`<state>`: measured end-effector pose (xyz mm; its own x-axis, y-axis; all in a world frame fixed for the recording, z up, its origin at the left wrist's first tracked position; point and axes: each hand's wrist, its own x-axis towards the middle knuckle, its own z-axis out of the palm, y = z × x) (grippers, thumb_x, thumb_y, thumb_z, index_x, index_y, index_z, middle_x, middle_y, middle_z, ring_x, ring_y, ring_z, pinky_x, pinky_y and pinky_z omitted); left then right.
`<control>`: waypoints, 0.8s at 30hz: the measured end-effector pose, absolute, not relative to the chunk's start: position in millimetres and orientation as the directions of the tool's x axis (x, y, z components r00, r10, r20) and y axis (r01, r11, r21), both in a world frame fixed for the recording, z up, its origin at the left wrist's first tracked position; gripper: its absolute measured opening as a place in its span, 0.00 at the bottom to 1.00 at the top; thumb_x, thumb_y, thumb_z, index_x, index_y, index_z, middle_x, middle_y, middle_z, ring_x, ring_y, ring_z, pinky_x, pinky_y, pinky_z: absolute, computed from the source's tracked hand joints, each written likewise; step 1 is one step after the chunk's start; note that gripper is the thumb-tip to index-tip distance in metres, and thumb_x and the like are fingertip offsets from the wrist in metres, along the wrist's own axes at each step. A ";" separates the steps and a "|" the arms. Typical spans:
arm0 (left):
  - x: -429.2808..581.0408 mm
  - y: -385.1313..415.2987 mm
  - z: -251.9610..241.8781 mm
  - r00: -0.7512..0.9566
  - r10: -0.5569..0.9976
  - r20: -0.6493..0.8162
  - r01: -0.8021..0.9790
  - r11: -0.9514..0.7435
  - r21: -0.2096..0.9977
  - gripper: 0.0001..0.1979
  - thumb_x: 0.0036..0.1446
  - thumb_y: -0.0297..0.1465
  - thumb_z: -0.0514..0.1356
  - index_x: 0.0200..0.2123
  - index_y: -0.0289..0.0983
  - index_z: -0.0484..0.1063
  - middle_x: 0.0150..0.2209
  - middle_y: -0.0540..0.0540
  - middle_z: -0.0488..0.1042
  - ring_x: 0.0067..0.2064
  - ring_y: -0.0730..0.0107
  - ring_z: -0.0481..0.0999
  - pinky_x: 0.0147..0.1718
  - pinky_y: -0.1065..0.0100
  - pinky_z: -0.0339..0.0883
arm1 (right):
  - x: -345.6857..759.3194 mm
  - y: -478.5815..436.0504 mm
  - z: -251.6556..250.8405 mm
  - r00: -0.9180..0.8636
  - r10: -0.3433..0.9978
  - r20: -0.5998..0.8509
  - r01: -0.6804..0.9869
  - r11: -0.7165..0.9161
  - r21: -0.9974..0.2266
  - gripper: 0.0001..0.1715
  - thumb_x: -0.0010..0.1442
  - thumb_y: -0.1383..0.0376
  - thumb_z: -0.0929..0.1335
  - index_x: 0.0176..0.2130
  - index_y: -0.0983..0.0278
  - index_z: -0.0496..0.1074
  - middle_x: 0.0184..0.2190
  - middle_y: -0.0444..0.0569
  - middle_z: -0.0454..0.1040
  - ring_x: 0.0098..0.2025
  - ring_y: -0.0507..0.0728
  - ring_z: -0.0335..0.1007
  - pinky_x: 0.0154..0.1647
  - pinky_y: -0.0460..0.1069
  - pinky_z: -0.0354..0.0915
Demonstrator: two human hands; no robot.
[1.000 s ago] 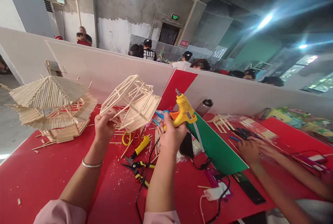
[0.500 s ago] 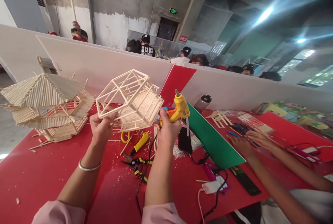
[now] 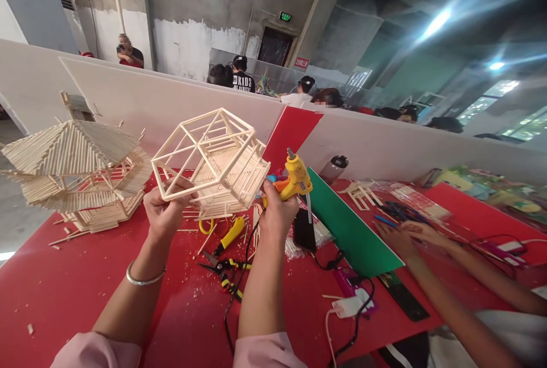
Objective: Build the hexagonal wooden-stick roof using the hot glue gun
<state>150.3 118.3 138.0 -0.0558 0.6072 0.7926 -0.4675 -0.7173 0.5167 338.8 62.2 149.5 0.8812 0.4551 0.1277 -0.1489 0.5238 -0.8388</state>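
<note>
My left hand (image 3: 163,212) grips the lower edge of a pale stick-built frame model (image 3: 213,160), held up above the red table (image 3: 64,288) and tilted so its open lattice top faces me. My right hand (image 3: 277,212) is closed around a yellow hot glue gun (image 3: 294,177), nozzle pointing up, just right of the model. The gun's black cord runs down along my forearm. A silver bangle sits on my left wrist.
A finished stick pagoda (image 3: 77,171) stands at the left. Yellow-handled pliers (image 3: 226,274), a yellow cutter (image 3: 231,234) and loose sticks lie under my hands. A green sheet (image 3: 350,231), a black phone (image 3: 304,230) and a charger sit right. Another person's hands (image 3: 405,237) work at the right. A white partition (image 3: 141,106) backs the table.
My left hand has turned the frame model and raised it slightly, so more of its open top shows. The glue gun dropped a little and moved closer to the model.
</note>
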 end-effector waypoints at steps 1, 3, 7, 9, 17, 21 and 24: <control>150.1 118.3 138.1 -0.053 0.606 0.794 -0.463 -0.719 0.518 0.15 0.56 0.31 0.67 0.18 0.36 0.76 0.20 0.46 0.73 0.23 0.68 0.74 0.20 0.69 0.66 | 338.7 62.0 149.8 0.877 0.462 0.132 -0.148 0.521 -0.841 0.28 0.40 0.58 0.79 0.38 0.63 0.68 0.22 0.35 0.67 0.19 0.47 0.61 0.16 0.44 0.64; 149.4 117.9 138.3 -0.039 0.601 0.798 -0.455 -0.722 0.521 0.15 0.56 0.32 0.67 0.18 0.36 0.75 0.20 0.46 0.72 0.24 0.67 0.75 0.21 0.69 0.67 | 338.4 62.2 150.0 0.872 0.469 0.141 -0.138 0.512 -0.848 0.29 0.41 0.57 0.79 0.38 0.63 0.67 0.23 0.35 0.67 0.19 0.47 0.61 0.16 0.44 0.65; 148.1 117.4 137.3 -0.024 0.568 0.823 -0.447 -0.743 0.499 0.14 0.58 0.29 0.66 0.20 0.36 0.76 0.21 0.46 0.72 0.26 0.66 0.76 0.24 0.68 0.71 | 338.4 63.4 149.3 0.878 0.446 0.175 -0.087 0.508 -0.857 0.29 0.41 0.56 0.79 0.37 0.64 0.67 0.24 0.36 0.67 0.20 0.47 0.61 0.17 0.45 0.65; 148.0 118.3 135.9 -0.026 0.551 0.834 -0.442 -0.755 0.484 0.13 0.58 0.27 0.65 0.20 0.36 0.76 0.20 0.47 0.71 0.27 0.67 0.76 0.25 0.67 0.72 | 338.8 63.7 149.0 0.883 0.435 0.179 -0.079 0.513 -0.855 0.29 0.40 0.57 0.79 0.37 0.64 0.67 0.24 0.36 0.67 0.20 0.47 0.61 0.17 0.45 0.64; 148.1 124.4 130.1 -0.043 0.548 0.836 -0.409 -0.773 0.485 0.15 0.57 0.28 0.67 0.19 0.37 0.74 0.20 0.47 0.73 0.25 0.66 0.75 0.24 0.66 0.73 | 340.0 58.1 150.2 0.887 0.438 0.147 -0.094 0.483 -0.871 0.28 0.38 0.59 0.80 0.36 0.63 0.68 0.25 0.38 0.71 0.23 0.48 0.65 0.19 0.43 0.63; 148.6 125.5 128.9 -0.049 0.523 0.851 -0.416 -0.785 0.458 0.14 0.57 0.26 0.66 0.19 0.37 0.74 0.20 0.47 0.73 0.25 0.67 0.76 0.25 0.67 0.73 | 340.7 58.1 149.3 0.884 0.442 0.153 -0.088 0.479 -0.874 0.28 0.38 0.58 0.80 0.34 0.64 0.67 0.24 0.38 0.71 0.22 0.48 0.64 0.18 0.44 0.63; 148.5 124.3 129.9 -0.044 0.532 0.846 -0.434 -0.773 0.463 0.14 0.58 0.27 0.66 0.20 0.36 0.74 0.21 0.47 0.73 0.25 0.68 0.76 0.25 0.68 0.74 | 341.7 58.3 148.4 0.882 0.445 0.156 -0.088 0.481 -0.872 0.28 0.38 0.58 0.80 0.33 0.65 0.67 0.23 0.38 0.70 0.22 0.48 0.64 0.20 0.44 0.65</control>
